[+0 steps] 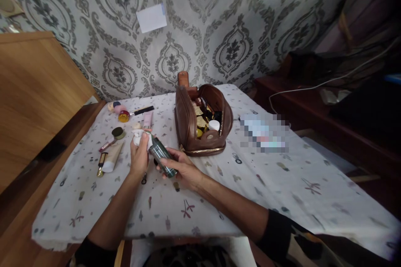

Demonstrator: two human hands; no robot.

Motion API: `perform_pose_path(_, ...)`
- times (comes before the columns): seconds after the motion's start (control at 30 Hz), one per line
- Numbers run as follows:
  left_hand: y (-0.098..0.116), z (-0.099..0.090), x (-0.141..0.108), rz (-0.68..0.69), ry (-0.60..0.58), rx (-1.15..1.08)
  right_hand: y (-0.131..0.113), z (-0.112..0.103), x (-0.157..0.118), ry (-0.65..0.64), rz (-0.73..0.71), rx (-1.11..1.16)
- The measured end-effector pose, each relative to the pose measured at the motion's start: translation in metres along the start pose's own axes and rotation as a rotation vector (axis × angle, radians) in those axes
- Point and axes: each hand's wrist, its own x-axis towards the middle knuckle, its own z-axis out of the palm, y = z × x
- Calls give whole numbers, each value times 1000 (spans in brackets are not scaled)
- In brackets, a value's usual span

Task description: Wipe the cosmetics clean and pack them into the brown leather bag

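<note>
The right hand (181, 167) grasps a dark green, see-through bottle (161, 155), thumb on one side and fingers wrapped beneath, holding it tilted above the middle of the cloth-covered tabletop (206, 194), in front of and to the left of the bag. The left hand (140, 152) pinches a crumpled white cloth (137, 138) against the bottle's upper end. A brown leather toiletry bag (184, 121) stands unzipped near the far edge, packed with containers, among them a white-lidded jar (214, 125). Toward the far left corner lie an amber jar (123, 117) and a black-handled brush (144, 110), with a small pink tube (148, 119) nearer the hands. Along the left edge sit a dark green round tin (118, 133), a cream squeeze tube (112, 157) and, just beside it, a black-and-gold tube (102, 164). Near the right edge, a pixelated item (265, 133) cannot be identified.
</note>
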Motion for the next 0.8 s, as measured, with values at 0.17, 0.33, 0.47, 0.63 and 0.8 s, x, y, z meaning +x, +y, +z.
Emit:
perform_pose_path(0.17, -1, 2, 1, -40, -26, -61, 1, 1, 0, 27, -24, 64)
perform_pose_path(0.33, 10, 7, -6, -113, -222, -145, 1, -4, 3, 26, -19, 157)
perform_pose_path(0.47, 10, 7, -9, -124, -286, -110, -3, -7, 2, -2, 24, 211)
perform_pose_path(0.63, -4, 3, -3, -85, -190, -94, -5, -4, -1, 32, 31, 151)
perform_pose_path(0.8, -10, 0, 2, -32, -41, -36, -2, -3, 0, 41, 43, 104)
